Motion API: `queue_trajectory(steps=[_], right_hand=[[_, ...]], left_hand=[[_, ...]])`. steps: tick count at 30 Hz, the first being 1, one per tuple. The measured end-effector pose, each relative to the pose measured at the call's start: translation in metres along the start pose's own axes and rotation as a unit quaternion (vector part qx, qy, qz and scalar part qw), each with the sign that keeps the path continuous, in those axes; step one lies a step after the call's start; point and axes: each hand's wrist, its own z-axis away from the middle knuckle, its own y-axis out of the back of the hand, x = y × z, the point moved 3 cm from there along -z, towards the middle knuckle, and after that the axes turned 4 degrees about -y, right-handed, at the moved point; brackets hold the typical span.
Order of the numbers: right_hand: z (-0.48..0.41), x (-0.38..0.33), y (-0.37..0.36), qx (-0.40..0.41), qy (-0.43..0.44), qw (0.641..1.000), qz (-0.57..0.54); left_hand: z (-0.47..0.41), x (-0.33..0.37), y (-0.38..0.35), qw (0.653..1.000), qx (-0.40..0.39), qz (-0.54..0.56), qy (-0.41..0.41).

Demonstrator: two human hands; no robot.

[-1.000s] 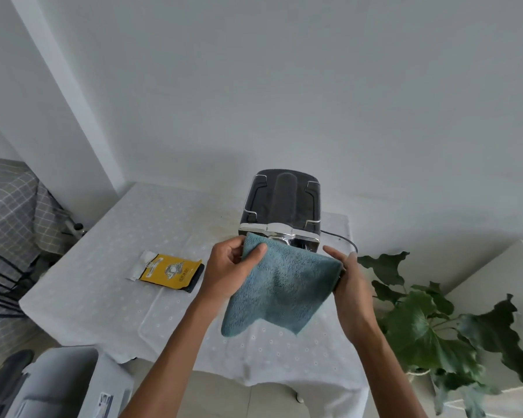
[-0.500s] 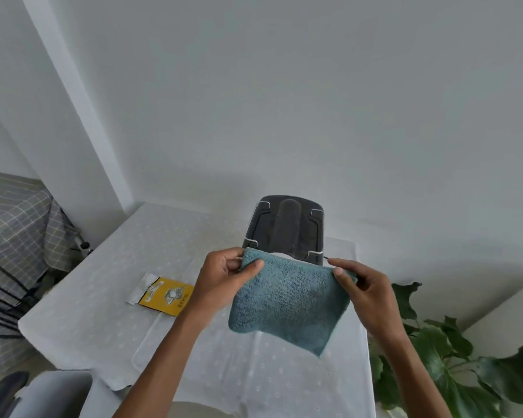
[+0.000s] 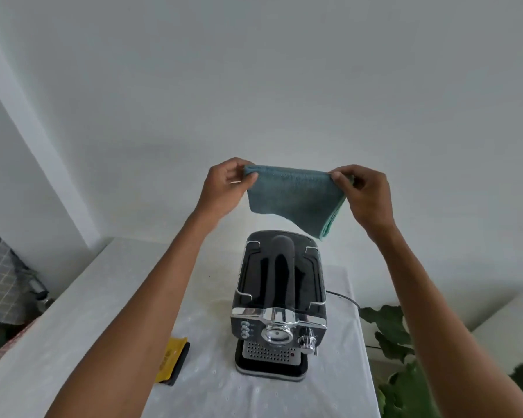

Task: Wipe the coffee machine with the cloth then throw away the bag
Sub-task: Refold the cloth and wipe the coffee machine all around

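Observation:
A folded teal cloth (image 3: 295,199) hangs in the air above the back of the coffee machine (image 3: 280,300). My left hand (image 3: 224,188) pinches its upper left corner and my right hand (image 3: 364,191) pinches its upper right corner. The machine is black with chrome trim, a dial and a perforated drip plate, and it stands on the white tablecloth (image 3: 109,297). The yellow and black bag (image 3: 172,360) lies flat on the table to the machine's left, partly hidden behind my left forearm.
A leafy green plant (image 3: 402,351) stands off the table's right edge. A black power cord (image 3: 343,298) runs out behind the machine on the right. Checked fabric and a dark rack (image 3: 3,285) sit at the far left. White walls rise behind the table.
Both hands have lifted the cloth up and away from the machine's front, stretching it level above the machine. The machine's front is now uncovered. The view has shifted closer.

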Motion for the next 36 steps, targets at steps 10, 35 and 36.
queue_trajectory(steps=[10, 35, 36], right_hand=[[0.111, 0.077, -0.023, -0.231, -0.1, 0.956, 0.153], [0.065, 0.1, -0.195, -0.337, -0.035, 0.883, 0.326], [0.066, 0.103, -0.194, -0.324, -0.056, 0.886, 0.326]], left_hand=[[0.105, -0.112, 0.017, 0.964, -0.247, -0.066, 0.078], [0.101, -0.185, -0.068, 0.964, -0.049, 0.03, 0.259], [0.102, -0.185, -0.067, 0.964, -0.049, 0.03, 0.259]])
